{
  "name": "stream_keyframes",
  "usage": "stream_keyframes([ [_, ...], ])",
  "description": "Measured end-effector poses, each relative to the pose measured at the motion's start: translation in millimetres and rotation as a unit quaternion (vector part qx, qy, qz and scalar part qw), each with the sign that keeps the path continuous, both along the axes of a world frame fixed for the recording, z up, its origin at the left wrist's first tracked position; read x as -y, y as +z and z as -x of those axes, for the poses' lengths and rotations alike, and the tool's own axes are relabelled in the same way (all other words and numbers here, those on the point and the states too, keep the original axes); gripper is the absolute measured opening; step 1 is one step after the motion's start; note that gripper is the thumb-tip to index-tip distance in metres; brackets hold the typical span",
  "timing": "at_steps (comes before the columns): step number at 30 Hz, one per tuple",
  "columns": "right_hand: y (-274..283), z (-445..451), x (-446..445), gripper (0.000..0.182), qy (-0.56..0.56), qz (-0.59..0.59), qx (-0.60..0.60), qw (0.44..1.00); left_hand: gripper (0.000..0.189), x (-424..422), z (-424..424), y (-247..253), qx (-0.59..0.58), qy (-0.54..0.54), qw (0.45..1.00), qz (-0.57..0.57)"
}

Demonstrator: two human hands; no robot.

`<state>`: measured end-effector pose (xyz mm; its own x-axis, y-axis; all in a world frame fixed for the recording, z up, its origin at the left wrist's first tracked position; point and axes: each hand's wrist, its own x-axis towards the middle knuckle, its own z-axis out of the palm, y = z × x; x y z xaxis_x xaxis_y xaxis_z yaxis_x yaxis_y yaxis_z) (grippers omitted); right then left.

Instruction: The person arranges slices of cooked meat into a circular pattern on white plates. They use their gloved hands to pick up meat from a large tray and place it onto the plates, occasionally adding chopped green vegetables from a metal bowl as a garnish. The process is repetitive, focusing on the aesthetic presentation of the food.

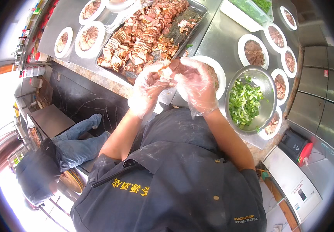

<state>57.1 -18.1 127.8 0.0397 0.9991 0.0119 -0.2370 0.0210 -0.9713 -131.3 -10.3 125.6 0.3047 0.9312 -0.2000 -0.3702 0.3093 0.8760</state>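
Observation:
Both hands wear clear plastic gloves and meet over the near right edge of a dark baking tray (181,37). My left hand (151,85) grips pieces of sliced cooked meat (167,74). From the other side my right hand (197,84) holds the same small bunch of slices, its fingers curled in. Rows of sliced meat (143,34) fill most of the tray, with loose scraps near its right side. Behind my right hand, partly hidden, sits a white plate (219,78) with some meat on it.
To the right stands a steel bowl (267,107) of chopped green herbs, ringed by several plates of meat, one being a white plate (253,50). A plastic tub (251,17) of greens is behind. More plates, including one (89,39), lie left. A person in jeans (74,145) is at lower left.

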Motion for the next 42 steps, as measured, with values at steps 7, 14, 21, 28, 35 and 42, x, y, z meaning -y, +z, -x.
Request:
stream_keyframes([
  [7,11,-4,4,0.033,-0.081,-0.05,0.047,0.994,0.046,5,-6,32,-0.012,-0.014,1.0,0.022],
  [14,42,-18,-2,0.024,-0.073,-0.193,0.302,0.931,0.04,3,1,44,-0.047,-0.029,0.997,0.047],
  [21,12,-8,-4,0.014,-0.013,0.054,-0.082,0.995,0.035,-4,34,8,-0.014,0.122,0.986,0.115],
  [28,-85,57,-28,0.027,0.119,0.152,0.218,0.957,0.012,10,68,-37,0.021,0.178,0.961,0.209],
  [35,-65,27,8,0.035,0.083,0.168,0.242,0.952,0.013,25,27,-43,-0.038,0.048,0.966,0.25],
  [42,-87,-56,84,0.018,-0.009,0.147,0.313,0.938,0.033,34,-53,-90,-0.233,-0.24,0.934,0.121],
])
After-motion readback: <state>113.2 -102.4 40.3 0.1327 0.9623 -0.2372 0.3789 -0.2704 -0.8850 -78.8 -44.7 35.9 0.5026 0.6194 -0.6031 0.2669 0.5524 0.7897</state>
